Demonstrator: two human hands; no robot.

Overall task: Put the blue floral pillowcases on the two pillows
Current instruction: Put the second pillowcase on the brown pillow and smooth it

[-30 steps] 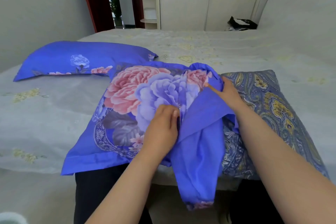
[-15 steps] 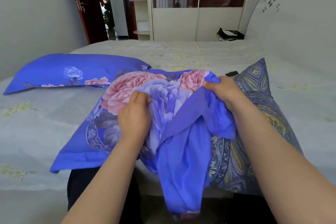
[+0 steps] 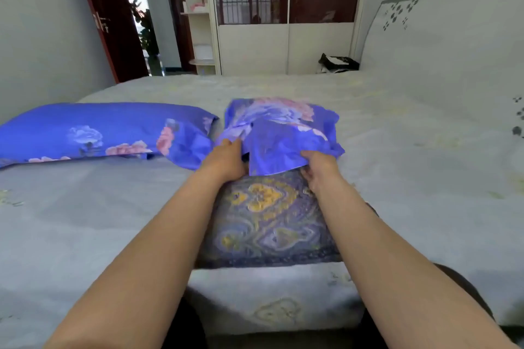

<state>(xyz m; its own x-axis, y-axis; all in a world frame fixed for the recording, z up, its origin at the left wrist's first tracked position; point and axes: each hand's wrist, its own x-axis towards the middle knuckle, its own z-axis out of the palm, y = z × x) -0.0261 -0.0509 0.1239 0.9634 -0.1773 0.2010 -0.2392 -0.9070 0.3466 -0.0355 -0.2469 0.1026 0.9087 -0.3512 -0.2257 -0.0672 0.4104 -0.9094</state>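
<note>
Now the blue floral cotton pillowcase [image 3: 280, 133] is bunched over the far end of the paisley-patterned pillow with yellow heart shapes [image 3: 266, 215], where a second ago it lay spread flat beside that pillow with a loose flap hanging toward you. The pillow itself has turned and lies lengthwise, its near end pointing at you. Your left hand [image 3: 226, 161] grips the case's open edge on the pillow's left side; your right hand [image 3: 320, 168] holds the edge on the pillow's right side, fingers curled under the cloth. This means the mouth of the case has caught the pillow's far corners, and most of the pillow remains bare. To the pillow's left, a second pillow already covered in blue floral fabric [image 3: 99, 133] rests on the pale grey bedspread [image 3: 425, 193], so one of two looks finished.
</note>
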